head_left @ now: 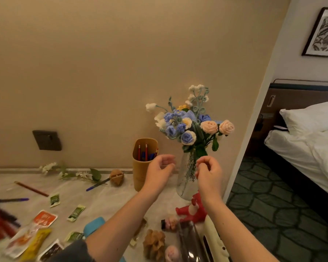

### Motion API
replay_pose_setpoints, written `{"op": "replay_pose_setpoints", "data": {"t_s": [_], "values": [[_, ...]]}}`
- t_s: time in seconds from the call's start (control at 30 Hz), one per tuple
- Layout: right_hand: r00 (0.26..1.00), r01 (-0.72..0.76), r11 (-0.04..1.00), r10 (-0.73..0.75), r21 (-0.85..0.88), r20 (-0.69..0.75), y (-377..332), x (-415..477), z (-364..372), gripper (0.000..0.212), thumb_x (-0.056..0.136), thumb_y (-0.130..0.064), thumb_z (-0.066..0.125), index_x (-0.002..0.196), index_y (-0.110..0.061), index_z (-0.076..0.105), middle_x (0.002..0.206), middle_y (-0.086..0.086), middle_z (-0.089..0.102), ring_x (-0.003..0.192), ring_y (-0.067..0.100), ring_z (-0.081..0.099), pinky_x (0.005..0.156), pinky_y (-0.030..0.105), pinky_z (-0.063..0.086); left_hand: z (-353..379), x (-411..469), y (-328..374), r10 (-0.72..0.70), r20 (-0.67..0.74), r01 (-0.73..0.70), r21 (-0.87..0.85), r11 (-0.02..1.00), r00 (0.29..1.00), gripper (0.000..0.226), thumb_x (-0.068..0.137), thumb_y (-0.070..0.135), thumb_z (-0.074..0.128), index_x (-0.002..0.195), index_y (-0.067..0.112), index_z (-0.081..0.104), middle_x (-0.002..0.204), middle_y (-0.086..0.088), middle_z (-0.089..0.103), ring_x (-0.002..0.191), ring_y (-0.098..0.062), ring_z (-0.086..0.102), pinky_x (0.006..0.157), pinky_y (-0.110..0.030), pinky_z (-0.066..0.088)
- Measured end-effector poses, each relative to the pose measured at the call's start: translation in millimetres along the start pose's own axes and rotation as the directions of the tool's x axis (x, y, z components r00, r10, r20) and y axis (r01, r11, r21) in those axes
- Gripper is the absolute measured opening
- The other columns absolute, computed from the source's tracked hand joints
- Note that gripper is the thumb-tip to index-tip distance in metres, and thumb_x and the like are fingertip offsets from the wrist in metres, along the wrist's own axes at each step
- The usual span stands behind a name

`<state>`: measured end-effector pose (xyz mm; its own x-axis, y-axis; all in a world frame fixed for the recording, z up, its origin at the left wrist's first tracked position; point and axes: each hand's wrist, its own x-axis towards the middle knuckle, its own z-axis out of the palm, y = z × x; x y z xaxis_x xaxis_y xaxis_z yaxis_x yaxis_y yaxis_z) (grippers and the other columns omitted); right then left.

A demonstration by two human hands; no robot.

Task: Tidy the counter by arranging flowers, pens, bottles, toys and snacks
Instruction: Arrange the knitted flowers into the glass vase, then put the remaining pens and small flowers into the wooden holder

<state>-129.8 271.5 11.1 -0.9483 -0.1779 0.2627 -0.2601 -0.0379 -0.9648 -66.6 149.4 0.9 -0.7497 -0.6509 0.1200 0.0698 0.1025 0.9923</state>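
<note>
1. Counter [106, 193]: snack packets [44, 219] and pens [9, 200] scattered on the left.
2. Flowers [187, 125] upright in glass vase [185, 184], by wall.
3. Pen holder [140, 173] just left of vase.
4. Left hand [160, 171]: loosely curled, empty.
5. Right hand [208, 172]: curled at vase neck, can't tell grip.

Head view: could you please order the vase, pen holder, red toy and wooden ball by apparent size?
1. Pen holder and vase: about alike; the right hand hides part of the vase.
2. Red toy, partly hidden too.
3. Wooden ball, smallest.
</note>
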Motion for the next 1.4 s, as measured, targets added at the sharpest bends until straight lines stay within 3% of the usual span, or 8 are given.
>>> {"op": "replay_pose_setpoints", "data": {"t_s": [0.17, 0.27, 0.33, 0.7, 0.97, 1.2, 1.3, 1.4], "values": [[0.967, -0.063, 0.998, 0.063, -0.011, 0.247, 13, -28, 45, 0.023, 0.09, 0.0, 0.048, 0.084, -0.016, 0.064, 0.074, 0.003, 0.061, 0.06, 0.011, 0.055, 0.056, 0.027, 0.045, -50, -25, -11, 0.042, -0.078, -0.036, 0.085, 0.996, 0.996, 0.02, 0.091, 0.012, 0.061, 0.097, 0.032, 0.064, 0.096, 0.006, 0.069, 0.082, -0.001, 0.065, 0.065, -0.014, 0.052], [0.92, -0.124, 0.992, 0.125, -0.027, 0.373, 20, -48, 78, 0.023, 0.091, -0.004, 0.048, 0.088, -0.019, 0.065, 0.08, 0.003, 0.063, 0.067, 0.013, 0.058, 0.056, 0.023, 0.045, -88, -36, -18, 0.014, -0.14, 0.0, 0.101, 0.995, 0.99, 0.019, 0.09, 0.015, 0.061, 0.098, 0.032, 0.064, 0.098, 0.007, 0.068, 0.091, -0.006, 0.064, 0.074, -0.021, 0.054], [0.889, -0.153, 0.988, 0.151, -0.03, 0.432, 22, -61, 99, 0.023, 0.092, -0.006, 0.048, 0.089, -0.021, 0.065, 0.08, 0.003, 0.063, 0.068, 0.013, 0.058, 0.055, 0.021, 0.045, -113, -41, -21, -0.012, -0.184, 0.029, 0.089, 0.996, 0.983, 0.019, 0.091, 0.012, 0.06, 0.098, 0.029, 0.065, 0.097, 0.002, 0.069, 0.085, -0.01, 0.065, 0.069, -0.023, 0.052], [0.82, -0.132, 0.989, 0.144, -0.061, 0.554, 18, -104, 212, 0.022, 0.092, -0.001, 0.051, 0.087, -0.017, 0.065, 0.081, 0.004, 0.066, 0.056, 0.005, 0.057, 0.052, 0.021, 0.046, -234, -56, -45, -0.079, -0.394, 0.113, 0.063, 0.992, 0.916, 0.019, 0.09, 0.01, 0.06, 0.095, 0.028, 0.064, 0.091, 0.001, 0.07, 0.069, -0.005, 0.063, 0.061, -0.019, 0.051], [0.821, -0.186, 0.974, 0.225, -0.126, 0.524, 30, -124, 271, 0.019, 0.092, -0.003, 0.051, 0.092, -0.016, 0.065, 0.09, 0.004, 0.066, 0.068, 0.013, 0.059, 0.059, 0.023, 0.048, -311, -38, -81, -0.161, -0.334, 0.192, 0.064, 0.979, 0.929, 0.017, 0.091, 0.009, 0.06, 0.097, 0.025, 0.064, 0.095, -0.007, 0.069, 0.072, -0.007, 0.063, 0.059, -0.016, 0.049], [0.716, -0.184, 0.935, 0.338, -0.301, 0.61, 58, -149, 308, 0.017, 0.092, -0.006, 0.055, 0.099, -0.017, 0.064, 0.098, 0.002, 0.065, 0.085, 0.015, 0.062, 0.061, 0.016, 0.046, -360, -34, -117, -0.226, -0.253, 0.26, 0.107, 0.96, 0.94, 0.016, 0.09, 0.011, 0.061, 0.1, 0.024, 0.065, 0.09, 0.0, 0.067, 0.074, -0.008, 0.064, 0.061, -0.018, 0.048], [0.677, -0.173, 0.929, 0.354, -0.328, 0.645, 65, -167, 334, 0.018, 0.089, -0.006, 0.056, 0.095, -0.02, 0.065, 0.096, 0.002, 0.066, 0.083, 0.015, 0.063, 0.059, 0.018, 0.048, -388, -35, -123, -0.218, -0.225, 0.255, 0.152, 0.955, 0.95, 0.018, 0.089, 0.013, 0.063, 0.1, 0.026, 0.066, 0.092, 0.002, 0.067, 0.078, -0.011, 0.063, 0.066, -0.024, 0.052], [0.643, -0.131, 0.93, 0.344, -0.344, 0.684, 68, -185, 369, 0.02, 0.088, -0.005, 0.058, 0.094, -0.022, 0.067, 0.096, 0.0, 0.067, 0.086, 0.015, 0.064, 0.069, 0.024, 0.052, -422, -36, -124, -0.191, -0.206, 0.24, 0.249, 0.938, 0.96, 0.018, 0.088, 0.019, 0.063, 0.099, 0.033, 0.065, 0.093, 0.009, 0.068, 0.08, -0.003, 0.063, 0.069, -0.018, 0.051]]}}
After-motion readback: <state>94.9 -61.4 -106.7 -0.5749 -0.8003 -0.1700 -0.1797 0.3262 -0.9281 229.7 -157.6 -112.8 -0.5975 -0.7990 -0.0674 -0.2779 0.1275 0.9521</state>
